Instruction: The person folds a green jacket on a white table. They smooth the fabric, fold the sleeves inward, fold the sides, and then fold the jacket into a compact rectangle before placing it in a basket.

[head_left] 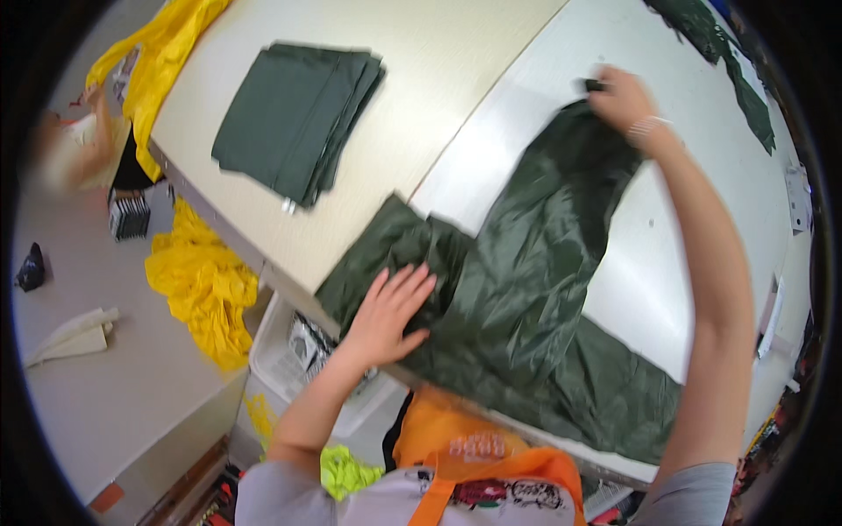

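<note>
A dark green garment of thin, crinkled fabric (535, 289) is spread along the near edge of the table, its kind unclear. My left hand (390, 311) lies flat on its left part, fingers stretched out and apart. At the far side, my right hand (623, 98) is closed on the end of a long section and holds it up off the table. A small black piece (595, 85) sticks out at these fingers, blurred. Beyond my left hand, a neat stack of folded dark green fabric (294, 118) rests on the table, with a small white tag at its near corner.
Another dark green piece (745, 96) lies at the far right. Under the table edge stands a white bin (267, 351) holding packets. On the left, yellow fabric (206, 280) lies heaped near a side table (105, 394), and another person (83, 149) is beside hanging yellow fabric (171, 61).
</note>
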Demonstrator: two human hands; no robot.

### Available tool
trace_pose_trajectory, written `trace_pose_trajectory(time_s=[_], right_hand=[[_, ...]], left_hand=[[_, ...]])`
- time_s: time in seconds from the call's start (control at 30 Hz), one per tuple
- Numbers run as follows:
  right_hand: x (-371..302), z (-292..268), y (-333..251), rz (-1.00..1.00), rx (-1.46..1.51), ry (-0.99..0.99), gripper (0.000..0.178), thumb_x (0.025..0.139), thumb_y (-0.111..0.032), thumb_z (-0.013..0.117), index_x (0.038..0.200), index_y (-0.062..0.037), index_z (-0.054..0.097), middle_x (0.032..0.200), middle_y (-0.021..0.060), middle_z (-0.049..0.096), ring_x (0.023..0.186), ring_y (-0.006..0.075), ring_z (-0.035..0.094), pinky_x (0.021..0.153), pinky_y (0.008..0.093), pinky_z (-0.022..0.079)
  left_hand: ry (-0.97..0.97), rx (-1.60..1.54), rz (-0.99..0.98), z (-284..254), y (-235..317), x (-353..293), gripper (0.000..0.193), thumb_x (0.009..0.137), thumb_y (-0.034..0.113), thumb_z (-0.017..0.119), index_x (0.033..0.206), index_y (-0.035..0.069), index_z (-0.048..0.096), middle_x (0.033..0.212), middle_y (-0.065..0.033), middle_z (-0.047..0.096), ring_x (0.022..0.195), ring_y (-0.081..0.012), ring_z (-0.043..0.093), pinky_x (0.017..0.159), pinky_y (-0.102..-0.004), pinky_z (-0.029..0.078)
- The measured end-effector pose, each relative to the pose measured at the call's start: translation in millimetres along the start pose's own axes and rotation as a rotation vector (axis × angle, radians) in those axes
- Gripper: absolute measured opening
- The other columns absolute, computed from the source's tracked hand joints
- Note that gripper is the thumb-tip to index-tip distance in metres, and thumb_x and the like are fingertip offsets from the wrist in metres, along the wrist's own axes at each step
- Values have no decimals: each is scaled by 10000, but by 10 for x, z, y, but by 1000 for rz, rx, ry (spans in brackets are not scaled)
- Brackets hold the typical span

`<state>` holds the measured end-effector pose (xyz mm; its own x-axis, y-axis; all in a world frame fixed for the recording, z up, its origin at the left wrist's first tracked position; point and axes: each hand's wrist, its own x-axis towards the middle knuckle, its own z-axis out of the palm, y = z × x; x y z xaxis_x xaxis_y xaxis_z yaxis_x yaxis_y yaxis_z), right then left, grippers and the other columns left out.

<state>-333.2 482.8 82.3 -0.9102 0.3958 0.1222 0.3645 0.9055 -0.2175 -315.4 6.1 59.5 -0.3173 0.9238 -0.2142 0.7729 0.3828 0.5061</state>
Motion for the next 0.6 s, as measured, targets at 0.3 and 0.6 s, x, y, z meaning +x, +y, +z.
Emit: trace_pose_trajectory(time_s=[0.3,0.6], right_hand=[[-4469,-4009,1597,483,-652,-81,390,972,-298,450,1243,-31,535,1140,154,588,1102,252,558,966,307,420],[-7095,-3949,-83,1192,-388,331,458,961,-355,456,1239,1,530,1176,153,574,1114,252,543,980,318,402]], left_hand=[[319,-122,52,-48,-219,105,845,734,14,560,1473,115,164,1496,-122,266,1150,-359,503,845,-398,485],[507,117,-272,52,-758,804,744,765,73,592,1426,177,266,1393,-109,408,1088,-345,559,847,-436,481]])
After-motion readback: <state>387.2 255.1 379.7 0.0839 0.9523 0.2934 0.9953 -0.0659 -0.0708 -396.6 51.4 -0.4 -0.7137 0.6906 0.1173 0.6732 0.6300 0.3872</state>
